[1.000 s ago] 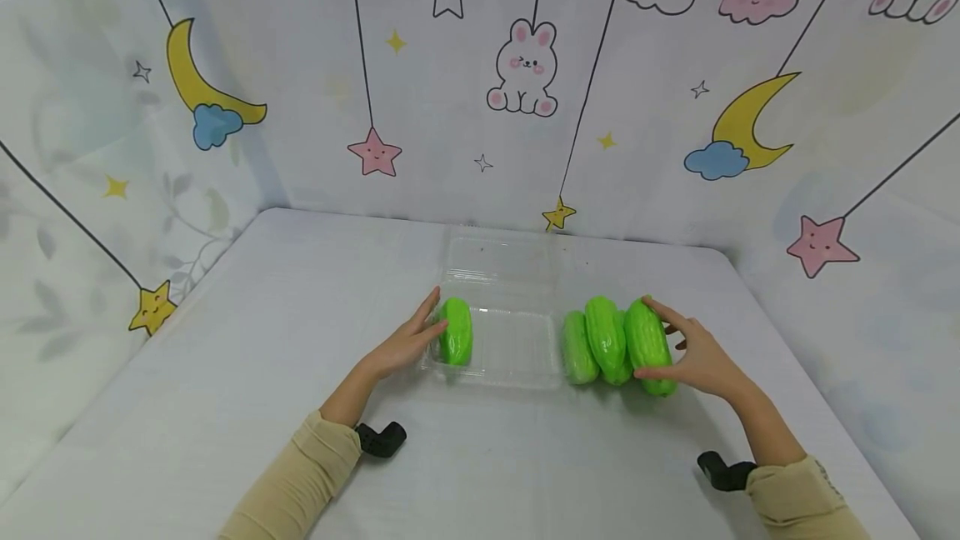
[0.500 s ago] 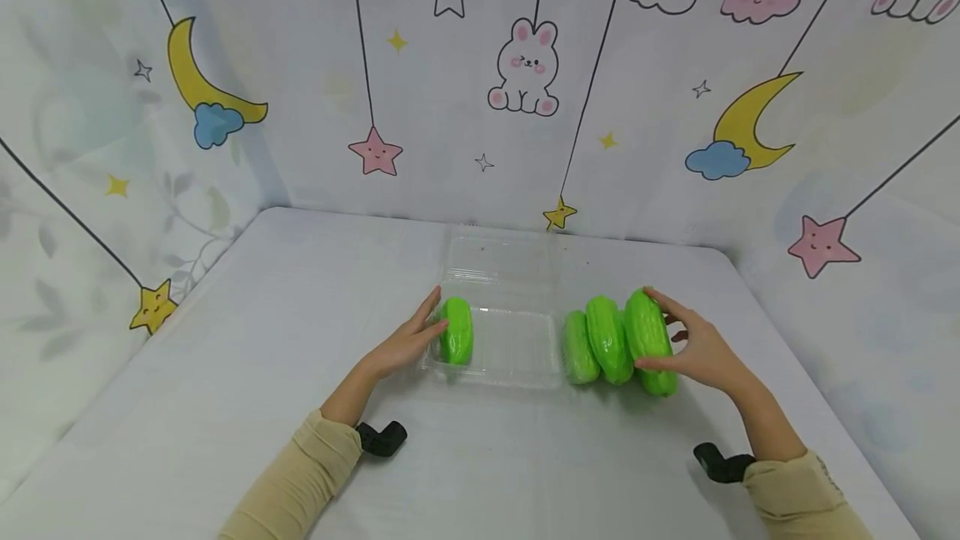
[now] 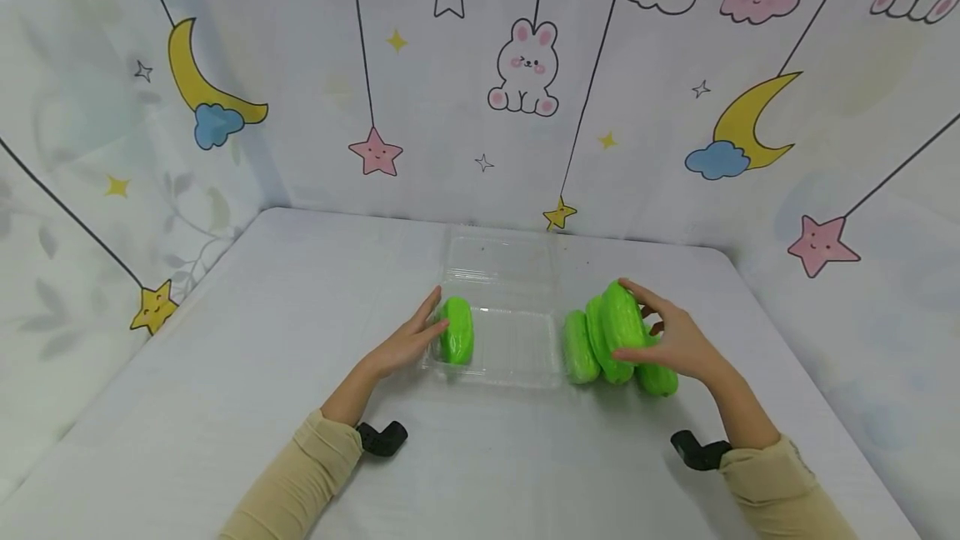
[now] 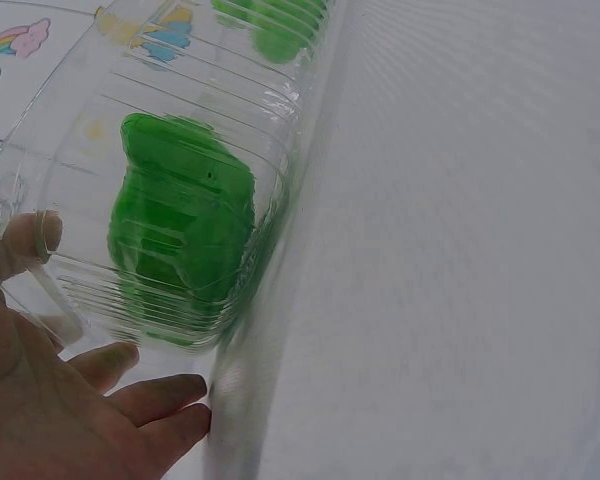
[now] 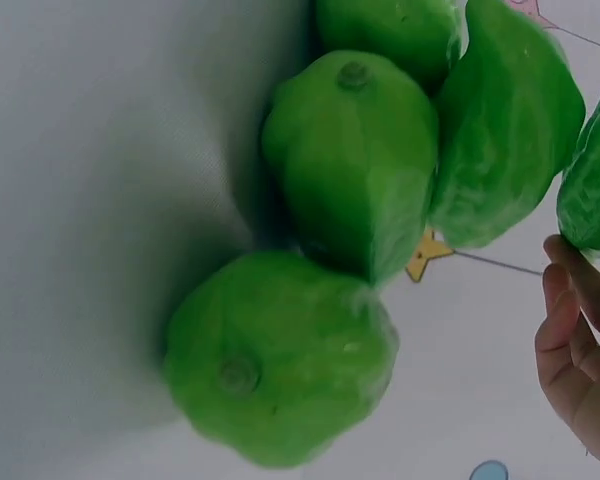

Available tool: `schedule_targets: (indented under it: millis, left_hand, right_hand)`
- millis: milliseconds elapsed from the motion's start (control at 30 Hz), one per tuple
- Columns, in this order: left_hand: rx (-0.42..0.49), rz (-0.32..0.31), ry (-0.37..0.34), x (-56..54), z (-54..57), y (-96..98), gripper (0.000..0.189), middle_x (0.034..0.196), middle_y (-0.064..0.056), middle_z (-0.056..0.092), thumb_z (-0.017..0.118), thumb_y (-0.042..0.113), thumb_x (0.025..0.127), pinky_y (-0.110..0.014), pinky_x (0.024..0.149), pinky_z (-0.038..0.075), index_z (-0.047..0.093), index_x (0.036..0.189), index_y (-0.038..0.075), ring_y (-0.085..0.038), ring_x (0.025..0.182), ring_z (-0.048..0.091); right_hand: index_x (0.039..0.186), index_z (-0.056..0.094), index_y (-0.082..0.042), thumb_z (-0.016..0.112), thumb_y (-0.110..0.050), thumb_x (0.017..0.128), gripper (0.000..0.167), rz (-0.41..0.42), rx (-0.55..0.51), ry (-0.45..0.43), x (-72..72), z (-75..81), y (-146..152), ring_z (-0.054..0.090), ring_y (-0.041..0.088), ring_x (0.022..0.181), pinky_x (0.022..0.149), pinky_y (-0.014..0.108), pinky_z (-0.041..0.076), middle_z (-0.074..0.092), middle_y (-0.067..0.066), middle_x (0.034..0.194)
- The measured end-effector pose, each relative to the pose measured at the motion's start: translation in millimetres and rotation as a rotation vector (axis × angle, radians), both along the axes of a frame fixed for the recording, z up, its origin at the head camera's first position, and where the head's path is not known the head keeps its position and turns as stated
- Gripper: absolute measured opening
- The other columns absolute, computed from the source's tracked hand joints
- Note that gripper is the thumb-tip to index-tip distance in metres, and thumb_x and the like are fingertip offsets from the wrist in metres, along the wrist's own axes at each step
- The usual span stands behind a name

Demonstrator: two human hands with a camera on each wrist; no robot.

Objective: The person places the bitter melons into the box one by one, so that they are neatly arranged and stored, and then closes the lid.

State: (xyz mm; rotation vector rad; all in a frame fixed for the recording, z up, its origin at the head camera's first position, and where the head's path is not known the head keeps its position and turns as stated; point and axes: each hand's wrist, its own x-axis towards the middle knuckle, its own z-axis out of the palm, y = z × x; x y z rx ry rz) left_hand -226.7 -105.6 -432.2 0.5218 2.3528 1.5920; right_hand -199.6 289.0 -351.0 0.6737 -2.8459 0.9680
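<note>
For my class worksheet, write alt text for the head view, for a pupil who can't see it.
A right hand grips a green vegetable over several others, right of an open clear box. The left hand touches the box's left side, beside the lone vegetable inside. Behind the white table is a cartoon-print wall.
</note>
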Motion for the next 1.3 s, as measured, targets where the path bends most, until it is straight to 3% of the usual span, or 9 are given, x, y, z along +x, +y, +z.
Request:
schedule_targets:
  millis: [333,600,1300]
  left_hand:
    - [0.012,-0.017,-0.015,0.3,1.4,0.4,0.066,0.153,-0.010,-0.002,0.037,0.032,0.100,-0.052,0.107,0.015,-0.004,0.148,0.014,-0.039,0.134,0.016]
    - [0.000,-0.036,-0.023,18.4,33.1,2.3,0.063,0.151,-0.018,-0.003,0.035,0.022,0.101,-0.053,0.106,0.016,-0.005,0.146,0.005,-0.044,0.132,0.017]
    - [0.001,-0.035,-0.028,19.3,34.9,1.9,0.062,0.152,-0.016,-0.002,0.035,0.023,0.101,-0.052,0.107,0.016,-0.004,0.147,0.007,-0.043,0.132,0.017]
  right_hand:
    - [0.144,0.029,-0.016,0.081,-0.031,0.068,0.093,-0.017,-0.003,-0.016,-4.8,5.0,-19,0.048,0.021,0.096,0.073,0.035,0.045,0.045,0.016,0.129]
    - [0.144,0.030,-0.016,0.081,-0.031,0.068,0.093,0.026,-0.031,-0.027,-9.3,8.1,-35,0.048,0.022,0.097,0.073,0.038,0.045,0.045,0.016,0.131]
    - [0.142,0.033,-0.015,0.082,-0.036,0.065,0.095,0.086,-0.063,-0.049,-16.0,3.0,-82,0.047,0.022,0.096,0.070,0.033,0.046,0.050,0.010,0.122]
